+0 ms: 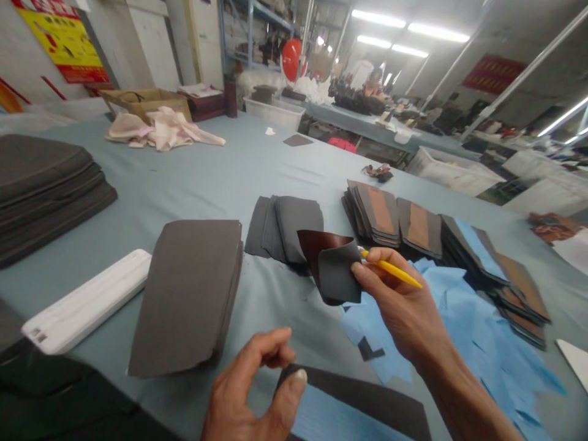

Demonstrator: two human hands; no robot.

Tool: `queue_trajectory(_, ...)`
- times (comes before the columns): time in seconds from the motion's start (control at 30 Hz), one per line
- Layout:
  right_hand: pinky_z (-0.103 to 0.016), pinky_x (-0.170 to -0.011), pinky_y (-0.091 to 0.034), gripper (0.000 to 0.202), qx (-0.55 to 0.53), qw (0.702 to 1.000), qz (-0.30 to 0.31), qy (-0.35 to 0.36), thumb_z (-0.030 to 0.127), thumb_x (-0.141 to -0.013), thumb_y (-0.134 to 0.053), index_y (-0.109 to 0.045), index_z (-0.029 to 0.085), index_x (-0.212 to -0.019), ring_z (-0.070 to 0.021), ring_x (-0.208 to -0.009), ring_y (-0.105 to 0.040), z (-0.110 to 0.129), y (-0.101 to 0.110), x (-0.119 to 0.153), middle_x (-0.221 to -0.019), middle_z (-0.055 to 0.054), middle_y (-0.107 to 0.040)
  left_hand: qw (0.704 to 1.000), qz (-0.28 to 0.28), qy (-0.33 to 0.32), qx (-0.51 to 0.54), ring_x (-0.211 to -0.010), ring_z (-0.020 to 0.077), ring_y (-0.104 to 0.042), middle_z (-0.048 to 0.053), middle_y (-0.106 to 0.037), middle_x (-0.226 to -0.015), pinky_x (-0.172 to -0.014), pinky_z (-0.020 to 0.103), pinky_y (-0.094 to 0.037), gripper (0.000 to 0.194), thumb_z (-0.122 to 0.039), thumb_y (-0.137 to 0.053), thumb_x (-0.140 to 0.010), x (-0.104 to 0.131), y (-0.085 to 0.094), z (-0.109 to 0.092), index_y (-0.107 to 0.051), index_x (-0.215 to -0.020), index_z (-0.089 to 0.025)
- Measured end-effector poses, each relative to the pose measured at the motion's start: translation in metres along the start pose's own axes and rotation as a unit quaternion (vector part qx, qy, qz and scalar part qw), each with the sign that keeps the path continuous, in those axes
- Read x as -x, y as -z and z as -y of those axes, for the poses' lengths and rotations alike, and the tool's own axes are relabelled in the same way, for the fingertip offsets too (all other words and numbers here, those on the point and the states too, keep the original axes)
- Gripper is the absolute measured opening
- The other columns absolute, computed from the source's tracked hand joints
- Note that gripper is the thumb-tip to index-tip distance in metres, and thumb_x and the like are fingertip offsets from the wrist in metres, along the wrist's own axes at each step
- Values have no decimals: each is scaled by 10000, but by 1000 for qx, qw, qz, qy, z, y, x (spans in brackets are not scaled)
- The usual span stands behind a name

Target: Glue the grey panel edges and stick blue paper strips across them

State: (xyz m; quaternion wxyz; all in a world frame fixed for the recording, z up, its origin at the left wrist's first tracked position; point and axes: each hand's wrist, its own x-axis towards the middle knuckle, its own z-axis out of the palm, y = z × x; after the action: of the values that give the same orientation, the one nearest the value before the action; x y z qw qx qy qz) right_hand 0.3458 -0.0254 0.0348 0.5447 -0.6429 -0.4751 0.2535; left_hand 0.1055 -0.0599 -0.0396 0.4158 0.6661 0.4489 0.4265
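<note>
My right hand (404,300) pinches a small dark grey sheet piece (340,275) by its edge. That piece curls over, and a glossy dark brown face shows on it. A yellow pen-like tool (395,272) is also held in this hand, lying across the fingers. Lower down, my left hand (257,392) has its thumb and fingers apart. Its thumb is at the corner of a dark panel with a light blue strip (340,416); whether it presses on the panel I cannot tell. Behind the raised piece lies a stack of small dark grey pieces (298,220).
A stack of larger dark panels (188,294) and a white bar (87,300) lie left. Right are stacks of brown-striped pieces (379,211) and crumpled blue sheets (478,331). Thick dark stacks (41,190), pale cloth (165,128) and a cardboard box (147,101) stand farther off.
</note>
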Motion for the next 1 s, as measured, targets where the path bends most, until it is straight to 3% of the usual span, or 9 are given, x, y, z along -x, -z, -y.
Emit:
queue_trajectory(0.1, -223, -538, -462, 375, -66, 997, -16, -42, 528, -841, -810, -568, 251, -910, -127, -604, -527, 7, -1, 41, -709, 45, -546, 998, 14, 42, 53, -998, 220, -790, 65, -822, -1077, -895, 302, -657, 454, -409, -803, -839, -13, -8, -26, -739, -1253, -234)
queue_trajectory(0.17, -210, -535, -455, 375, -99, 992, -30, -75, 521, -838, -829, -580, 248, -907, -119, -595, -502, 11, -2, 66, -694, 51, -537, 990, 33, 71, 116, -963, 224, -779, 70, -823, -1066, -852, 306, -654, 478, -411, -820, -781, -18, -18, -45, -746, -1208, -210)
queue_trajectory(0.3, -191, -543, -443, 362, -119, 984, -72, -109, 500, -843, -830, -576, 246, -885, -105, -601, -480, 16, -2, 98, -713, 50, -553, 977, 65, 117, 165, -726, 167, -687, 21, -767, -805, -667, 248, -587, 315, -460, -784, -798, -15, -31, -70, -765, -964, -193)
queue_trajectory(0.4, -182, -538, -444, 332, -129, 983, -86, -96, 478, -856, -812, -576, 245, -870, -102, -602, -498, 19, 5, 110, -711, 50, -564, 985, 66, 84, 136, -647, 138, -598, -7, -680, -689, -614, 227, -526, 267, -463, -743, -834, -5, -35, -79, -733, -814, -196)
queue_trajectory(0.57, -160, -500, -428, 247, -73, 988, -133, -36, 378, -879, -798, -591, 246, -853, -88, -568, -509, 26, 22, 126, -683, 64, -566, 989, 84, 24, 119, -708, 124, -633, -31, -709, -770, -670, 197, -540, 172, -389, -719, -893, 7, -45, -92, -736, -892, -218)
queue_trajectory(0.67, -156, -508, -462, 229, -81, 986, -148, -18, 353, -882, -799, -597, 249, -852, -95, -593, -604, 29, 29, 134, -708, 58, -644, 988, 100, 12, 120, -729, 124, -648, -32, -708, -782, -685, 194, -547, 179, -363, -659, -952, 7, -53, -102, -715, -862, -220)
queue_trajectory(0.83, -297, -778, -624, 319, -116, 976, -180, -33, 486, -924, -784, -572, 250, -896, -183, -833, -781, 20, 45, 138, -973, -23, -819, 953, 131, 72, 262, -858, 189, -737, 12, -776, -934, -786, 276, -617, 248, -416, -697, -935, -9, -58, -129, -743, -1063, -209)
queue_trajectory(0.9, -368, -875, -619, 372, -104, 969, -218, -48, 552, -917, -774, -563, 246, -898, -221, -937, -789, 9, 53, 139, -1046, -55, -823, 927, 123, 116, 336, -867, 227, -764, 19, -778, -878, -792, 316, -638, 250, -401, -722, -881, -18, -58, -142, -755, -1023, -197)
queue_trajectory(1.0, -398, -892, -601, 453, -90, 960, -246, -94, 657, -900, -743, -581, 234, -891, -242, -983, -769, -9, 64, 147, -1052, -69, -805, 898, 107, 160, 396, -815, 240, -773, 6, -745, -738, -771, 334, -654, 153, -346, -755, -800, -25, -58, -156, -741, -832, -197)
